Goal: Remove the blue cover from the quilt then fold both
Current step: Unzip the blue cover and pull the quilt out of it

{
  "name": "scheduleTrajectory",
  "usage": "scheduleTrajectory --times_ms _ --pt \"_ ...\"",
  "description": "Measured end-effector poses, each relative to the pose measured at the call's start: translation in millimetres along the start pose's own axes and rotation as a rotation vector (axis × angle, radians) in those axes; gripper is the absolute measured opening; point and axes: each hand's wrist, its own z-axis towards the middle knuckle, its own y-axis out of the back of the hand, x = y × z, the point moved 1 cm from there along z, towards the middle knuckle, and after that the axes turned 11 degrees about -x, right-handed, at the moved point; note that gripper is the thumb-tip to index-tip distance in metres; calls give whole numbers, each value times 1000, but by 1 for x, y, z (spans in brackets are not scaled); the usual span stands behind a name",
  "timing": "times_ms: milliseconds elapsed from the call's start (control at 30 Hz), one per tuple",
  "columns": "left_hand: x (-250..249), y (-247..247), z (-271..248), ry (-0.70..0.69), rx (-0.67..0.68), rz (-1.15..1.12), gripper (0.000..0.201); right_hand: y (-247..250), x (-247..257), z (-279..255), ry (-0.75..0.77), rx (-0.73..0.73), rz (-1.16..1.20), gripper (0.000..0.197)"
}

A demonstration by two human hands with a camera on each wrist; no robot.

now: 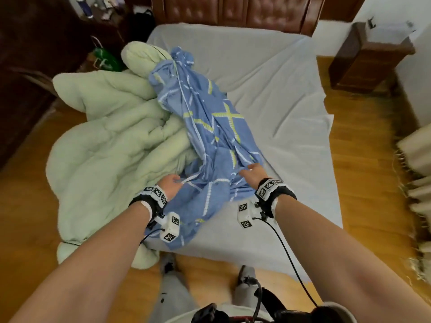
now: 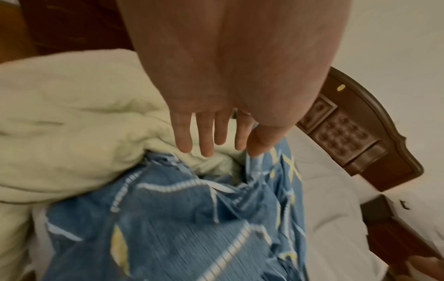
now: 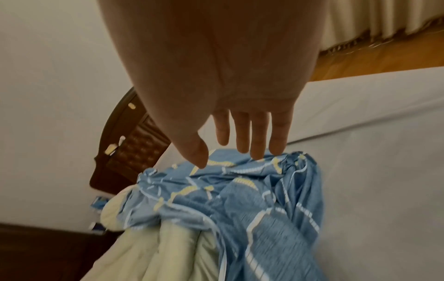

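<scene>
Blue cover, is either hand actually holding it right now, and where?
Neither: the left hand and right hand reach over the blue cover with fingers straight, gripping nothing.

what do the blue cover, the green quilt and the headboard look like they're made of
Blue patterned cover: thin woven fabric, probably cotton, matte, creasing finely. Pale green quilt: padded, stitched textile, soft and puffy. Dark brown headboard: glossy wood frame with button-tufted panels, seemingly leather or imitation.

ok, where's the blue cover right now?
Head view: the blue cover lies bunched down the bed's middle, right of the green quilt, near end under both open hands.
</scene>
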Motion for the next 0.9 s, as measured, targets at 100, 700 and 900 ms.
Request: scheduleTrajectory --times_ms 100,700,900 --pt "45 36 9 62 -109 34 32 -43 30 -7 52 116 -80 33" --pt "193 41 174 44 88 245 106 -325 55 11 -50 174 -234 66" --pt "200 3 217 77 54 231 86 -374 25 49 -5 212 -254 93"
